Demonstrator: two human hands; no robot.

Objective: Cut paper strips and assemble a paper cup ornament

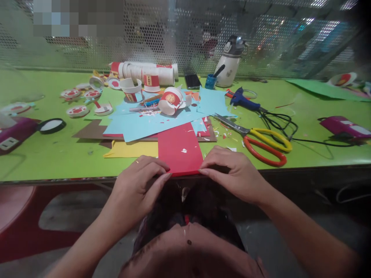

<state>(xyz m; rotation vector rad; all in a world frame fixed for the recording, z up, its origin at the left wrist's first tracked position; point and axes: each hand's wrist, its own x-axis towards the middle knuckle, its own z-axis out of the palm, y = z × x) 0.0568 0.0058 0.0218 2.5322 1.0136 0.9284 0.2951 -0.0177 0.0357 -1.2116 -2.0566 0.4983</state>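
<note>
Red paper sheet (pixel 180 150) flat, flecked white, at table edge (pixel 58 179); both hands pinch its near edge: left hand (pixel 139 185), right hand (pixel 232 172).

Both forearms were bare from the elbow down, with no sleeve in view. The left hand (pixel 139 183) and the right hand (pixel 234 173) wore no gloves, rings, watch or bracelet. The fingers (pixel 159 184) were slim, with short, plain nails. In the lap showed dark clothing with a patch of red, flecked with small paper scraps.
</note>
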